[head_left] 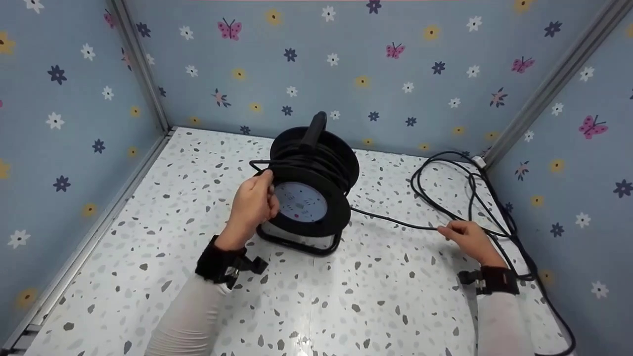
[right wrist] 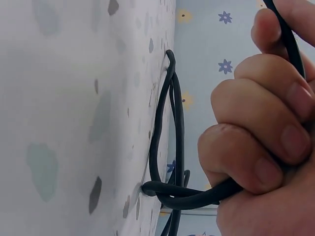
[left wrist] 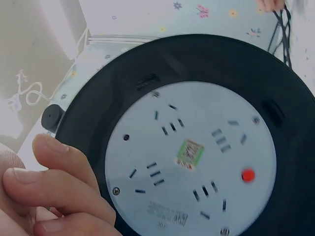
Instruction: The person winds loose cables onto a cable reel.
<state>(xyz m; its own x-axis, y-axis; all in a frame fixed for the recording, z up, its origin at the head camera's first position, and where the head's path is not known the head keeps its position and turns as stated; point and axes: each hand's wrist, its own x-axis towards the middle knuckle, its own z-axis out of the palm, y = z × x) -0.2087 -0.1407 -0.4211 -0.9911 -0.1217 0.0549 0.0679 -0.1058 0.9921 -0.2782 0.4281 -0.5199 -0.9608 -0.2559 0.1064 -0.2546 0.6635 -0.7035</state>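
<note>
A black cable reel with a pale socket face stands on its tube frame, cable wound round its drum. My left hand is at the left edge of the reel's front flange, its fingers curled there; the exact part held is hidden behind them. To the right, my right hand grips the black cable, which runs from the reel to it. In the right wrist view the cable passes through the curled fingers.
Loose loops of the cable lie at the right by the wall and trail toward the front right. The speckled white tabletop is bordered by flowered panels at the back and both sides.
</note>
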